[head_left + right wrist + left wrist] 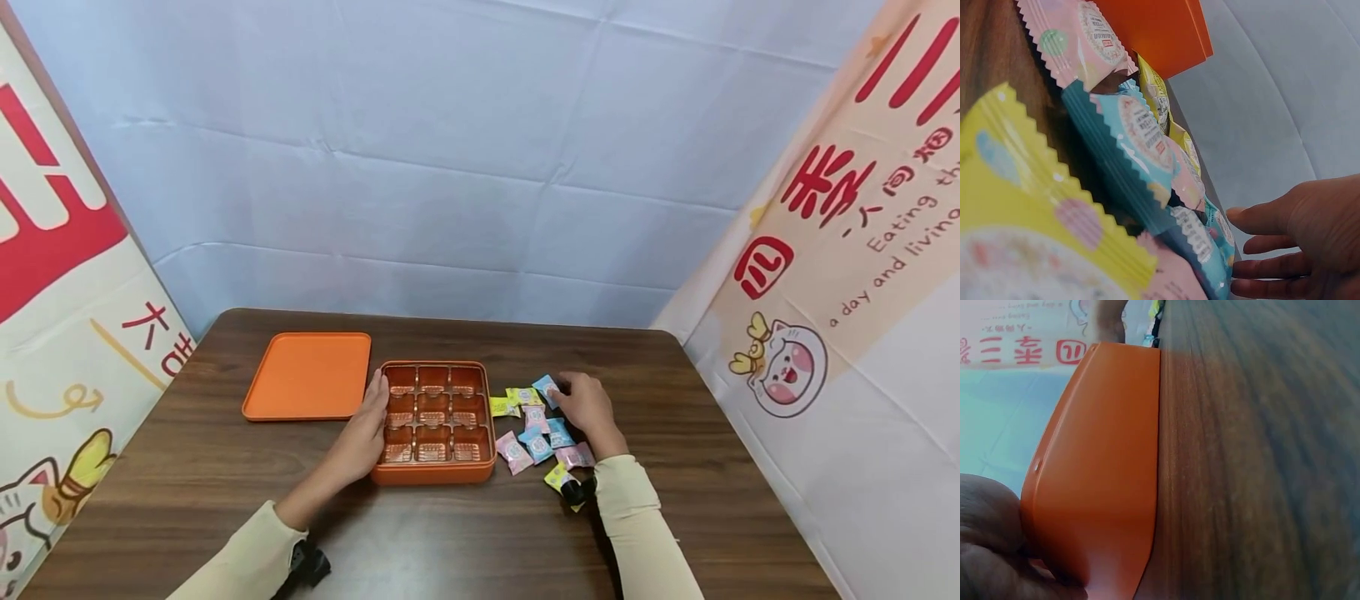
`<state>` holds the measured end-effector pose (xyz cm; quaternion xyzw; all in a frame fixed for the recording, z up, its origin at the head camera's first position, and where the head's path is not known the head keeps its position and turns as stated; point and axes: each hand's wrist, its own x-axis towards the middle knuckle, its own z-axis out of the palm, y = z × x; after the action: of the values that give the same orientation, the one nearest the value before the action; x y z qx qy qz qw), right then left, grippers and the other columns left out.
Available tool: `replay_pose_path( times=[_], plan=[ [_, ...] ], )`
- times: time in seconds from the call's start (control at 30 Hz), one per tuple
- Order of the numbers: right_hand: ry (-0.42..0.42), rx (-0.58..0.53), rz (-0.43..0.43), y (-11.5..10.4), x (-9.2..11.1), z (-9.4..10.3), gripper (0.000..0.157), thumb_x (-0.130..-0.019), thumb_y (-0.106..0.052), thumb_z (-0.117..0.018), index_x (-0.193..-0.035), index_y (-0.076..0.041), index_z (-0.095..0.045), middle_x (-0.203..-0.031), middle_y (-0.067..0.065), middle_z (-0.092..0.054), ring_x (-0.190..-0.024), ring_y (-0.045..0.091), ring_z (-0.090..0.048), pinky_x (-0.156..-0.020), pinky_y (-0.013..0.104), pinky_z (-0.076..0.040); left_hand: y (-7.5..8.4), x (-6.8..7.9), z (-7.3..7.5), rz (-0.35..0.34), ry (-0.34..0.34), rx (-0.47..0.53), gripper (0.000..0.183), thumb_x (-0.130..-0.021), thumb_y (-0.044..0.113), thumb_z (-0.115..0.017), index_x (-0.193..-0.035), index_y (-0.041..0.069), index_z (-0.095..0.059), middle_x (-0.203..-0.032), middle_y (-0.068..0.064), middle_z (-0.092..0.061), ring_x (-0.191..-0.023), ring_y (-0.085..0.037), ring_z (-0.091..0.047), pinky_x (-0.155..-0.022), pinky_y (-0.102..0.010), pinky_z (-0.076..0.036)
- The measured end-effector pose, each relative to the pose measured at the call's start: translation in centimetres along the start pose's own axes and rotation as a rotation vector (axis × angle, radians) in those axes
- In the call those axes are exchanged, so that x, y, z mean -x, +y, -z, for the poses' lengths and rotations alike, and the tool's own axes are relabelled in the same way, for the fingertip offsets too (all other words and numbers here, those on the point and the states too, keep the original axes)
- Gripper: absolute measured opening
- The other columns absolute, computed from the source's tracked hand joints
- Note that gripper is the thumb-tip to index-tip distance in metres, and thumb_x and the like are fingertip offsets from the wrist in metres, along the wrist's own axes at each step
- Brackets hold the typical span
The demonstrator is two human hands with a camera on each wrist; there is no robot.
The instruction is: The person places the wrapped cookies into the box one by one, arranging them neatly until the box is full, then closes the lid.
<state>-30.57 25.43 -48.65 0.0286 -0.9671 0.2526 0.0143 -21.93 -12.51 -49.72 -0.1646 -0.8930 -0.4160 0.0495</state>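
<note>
An orange box (432,474) with a grid of copper-coloured compartments stands mid-table. Along its left wall rests my left hand (363,433), fingers straight in the head view; the left wrist view has that hand (988,544) against the box's orange side (1097,456). To the right of the box lies a loose group of small wrapped candies, pink, yellow and blue. My right hand (587,406) is at the far blue candy (547,390), fingertips right at its wrapper. In the right wrist view the right hand (1316,240) has thumb and fingers extended beside a blue candy (1219,228).
An orange lid or tray (311,377) lies flat to the left of the box. A yellow candy (562,481) sits nearest the front, by the right wrist. Beyond the wooden table (420,550) hangs a pale cloth (450,167), with printed cloths at both sides.
</note>
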Motion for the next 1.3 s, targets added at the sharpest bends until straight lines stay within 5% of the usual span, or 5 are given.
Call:
replay_pose_path(
  times=[0.4, 0.53, 0.67, 0.9, 1.3],
  plan=[
    [0.01, 0.055, -0.014, 0.0, -0.17, -0.22, 0.046, -0.098, -0.024, -0.069, -0.136, 0.001, -0.063, -0.127, 0.023, -0.066, -0.101, 0.037, -0.067, -0.073, 0.049, -0.054, -0.26, -0.16, 0.46, 0.021, -0.028, -0.053, 0.054, -0.106, -0.004, -0.033, -0.155, -0.016, -0.012, -0.166, -0.025, 0.002, -0.152, -0.042, -0.009, -0.119, -0.056, -0.016],
    [0.019, 0.066, -0.01, 0.05, -0.17, -0.42, 0.041, -0.097, -0.023, -0.07, -0.132, 0.0, -0.067, -0.109, 0.019, -0.071, -0.08, 0.028, -0.066, -0.06, 0.04, -0.047, -0.25, -0.22, 0.42, 0.018, -0.03, -0.048, 0.053, -0.106, -0.005, -0.032, -0.154, -0.017, -0.013, -0.165, -0.026, 0.001, -0.153, -0.042, -0.007, -0.119, -0.057, -0.015],
    [0.032, 0.05, -0.004, 0.0, -0.14, -0.67, 0.019, -0.097, -0.022, -0.07, -0.104, -0.006, -0.076, -0.078, 0.01, -0.064, -0.061, 0.021, -0.053, -0.052, 0.034, -0.036, -0.3, -0.2, 0.31, 0.011, -0.024, -0.04, 0.053, -0.105, -0.005, -0.031, -0.154, -0.017, -0.013, -0.165, -0.027, 0.0, -0.153, -0.042, -0.007, -0.119, -0.057, -0.015],
    [0.028, 0.022, -0.027, -0.06, -0.07, -0.7, 0.032, -0.096, -0.022, -0.071, -0.119, 0.0, -0.072, -0.108, 0.017, -0.069, -0.083, 0.029, -0.064, -0.067, 0.046, -0.051, -0.27, -0.21, 0.41, 0.01, -0.026, -0.023, 0.052, -0.106, -0.005, -0.032, -0.153, -0.018, -0.014, -0.164, -0.03, -0.002, -0.153, -0.043, -0.007, -0.119, -0.057, -0.014],
    [0.007, -0.083, -0.052, 0.46, -0.31, -0.61, 0.032, -0.094, -0.016, -0.073, -0.118, 0.003, -0.067, -0.113, 0.022, -0.067, -0.094, 0.033, -0.064, -0.08, 0.05, -0.052, -0.32, -0.25, 0.47, 0.03, -0.047, -0.018, 0.053, -0.107, -0.002, -0.032, -0.154, -0.017, -0.012, -0.165, -0.028, 0.0, -0.153, -0.042, -0.004, -0.12, -0.057, -0.013]
  ],
)
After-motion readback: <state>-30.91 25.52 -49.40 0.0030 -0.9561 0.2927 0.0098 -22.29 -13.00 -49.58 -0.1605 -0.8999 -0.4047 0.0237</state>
